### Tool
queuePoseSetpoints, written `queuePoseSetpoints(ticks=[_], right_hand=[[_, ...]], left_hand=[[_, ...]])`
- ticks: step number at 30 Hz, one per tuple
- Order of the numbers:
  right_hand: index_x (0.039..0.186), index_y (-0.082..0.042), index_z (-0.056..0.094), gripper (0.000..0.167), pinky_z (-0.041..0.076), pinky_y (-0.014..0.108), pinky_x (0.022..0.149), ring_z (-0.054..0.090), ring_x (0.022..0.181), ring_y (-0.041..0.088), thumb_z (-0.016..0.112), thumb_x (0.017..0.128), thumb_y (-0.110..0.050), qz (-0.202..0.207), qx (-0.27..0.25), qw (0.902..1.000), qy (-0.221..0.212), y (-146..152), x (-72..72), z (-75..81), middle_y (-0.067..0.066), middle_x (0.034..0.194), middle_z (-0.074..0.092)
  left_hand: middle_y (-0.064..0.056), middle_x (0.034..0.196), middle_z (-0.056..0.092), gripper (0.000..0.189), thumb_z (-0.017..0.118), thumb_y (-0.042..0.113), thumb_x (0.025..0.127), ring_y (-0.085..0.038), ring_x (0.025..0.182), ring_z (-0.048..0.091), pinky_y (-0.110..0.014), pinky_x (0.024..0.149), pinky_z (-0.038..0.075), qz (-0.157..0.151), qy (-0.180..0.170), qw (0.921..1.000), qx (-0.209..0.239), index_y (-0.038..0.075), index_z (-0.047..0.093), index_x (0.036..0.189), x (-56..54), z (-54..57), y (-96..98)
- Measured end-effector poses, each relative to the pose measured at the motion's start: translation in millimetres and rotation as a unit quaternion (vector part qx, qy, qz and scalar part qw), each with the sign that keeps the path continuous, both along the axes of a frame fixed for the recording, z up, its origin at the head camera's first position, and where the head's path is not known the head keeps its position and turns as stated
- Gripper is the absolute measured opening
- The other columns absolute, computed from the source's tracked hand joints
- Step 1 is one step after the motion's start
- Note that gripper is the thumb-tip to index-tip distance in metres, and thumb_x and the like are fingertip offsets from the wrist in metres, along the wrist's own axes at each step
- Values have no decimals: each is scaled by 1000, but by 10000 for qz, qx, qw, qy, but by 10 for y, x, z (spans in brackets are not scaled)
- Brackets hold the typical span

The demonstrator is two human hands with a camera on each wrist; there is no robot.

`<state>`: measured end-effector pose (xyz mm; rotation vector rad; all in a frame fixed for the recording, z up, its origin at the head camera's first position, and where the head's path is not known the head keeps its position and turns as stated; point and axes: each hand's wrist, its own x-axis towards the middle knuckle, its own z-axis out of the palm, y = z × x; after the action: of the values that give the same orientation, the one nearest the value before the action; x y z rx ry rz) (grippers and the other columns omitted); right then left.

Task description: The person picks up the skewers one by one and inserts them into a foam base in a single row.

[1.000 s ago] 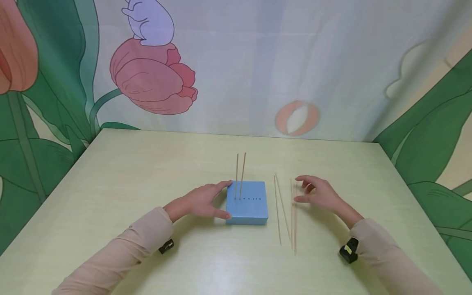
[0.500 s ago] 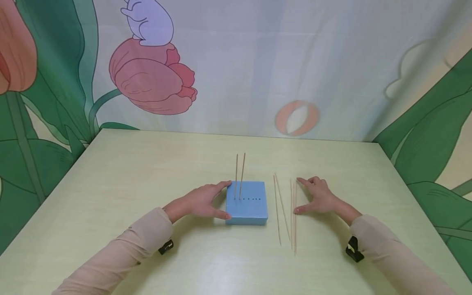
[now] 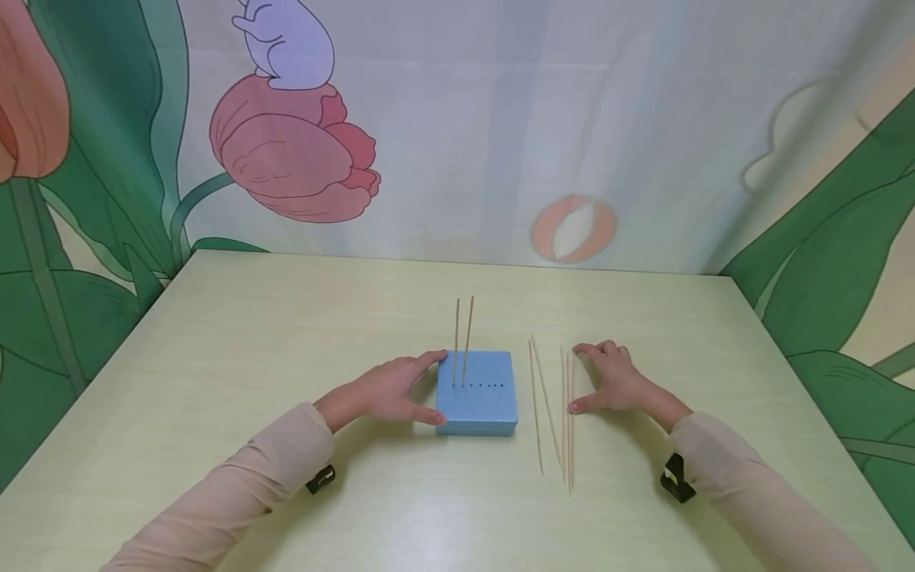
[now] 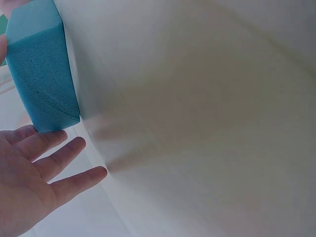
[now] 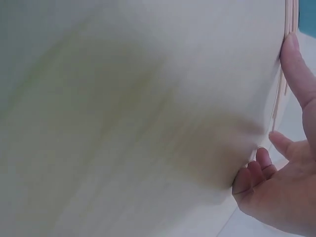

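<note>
A blue foam-like block point(image 3: 477, 407) with a row of small holes lies in the middle of the table. Two thin wooden sticks point(image 3: 456, 342) stand upright in its leftmost holes. My left hand point(image 3: 391, 388) grips the block's left side between thumb and index finger; the other fingers extend below the block point(image 4: 44, 84) in the left wrist view. Several loose sticks point(image 3: 570, 453) lie lengthwise to the block's right. Spread apart, the thumb and index finger of my right hand point(image 3: 613, 380) touch the rightmost stick, its other fingers bent against the tabletop in the right wrist view.
The pale wooden table point(image 3: 286, 318) ends at a printed curtain point(image 3: 443, 143) at the back. Black wrist devices point(image 3: 677, 478) sit under both sleeves. Two of the loose sticks point(image 3: 535, 405) cross near their far ends, close to the block.
My right hand has spread its thumb and index finger and come down to the rightmost stick. The left hand and the block have stayed in place.
</note>
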<state>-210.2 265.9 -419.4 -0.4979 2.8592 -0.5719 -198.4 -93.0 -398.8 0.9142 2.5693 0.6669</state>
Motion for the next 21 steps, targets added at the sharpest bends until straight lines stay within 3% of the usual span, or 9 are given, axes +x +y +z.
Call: queuePoseSetpoints(ticks=[8,13,17,21], right_hand=[[127,4,28,97,33,50,82,35,97,39,86,58,-31,-53,-659,9978,-54,-15,6,30,24,103,41],[129,3,22,98,35,42,76,38,89,33,86,60,-23,-151,-1321,9906,-314,-18,32,73,20,99,43],[132,1,15,97,37,30,67,43,77,24,83,64,-11,-150,-2121,9753,-599,-25,57,130,16,90,48],[136,-2,6,97,45,23,62,52,68,16,77,68,2,-238,-3016,9471,-1071,-49,64,155,13,78,55]], left_hand=[[-14,137,41,96,68,53,74,-31,124,40,-44,98,34,-5,-28,10000,-10,7,21,144,-2,1,0],[-13,137,42,96,68,53,73,-30,123,41,-44,98,35,10,-11,10000,-42,9,21,145,-5,1,6],[-12,137,41,96,68,53,73,-30,124,40,-43,98,34,41,-10,10000,-78,11,21,145,-5,-1,6],[-12,137,41,96,68,54,73,-29,124,40,-43,98,35,74,-4,9999,-87,11,21,145,-3,-8,2]])
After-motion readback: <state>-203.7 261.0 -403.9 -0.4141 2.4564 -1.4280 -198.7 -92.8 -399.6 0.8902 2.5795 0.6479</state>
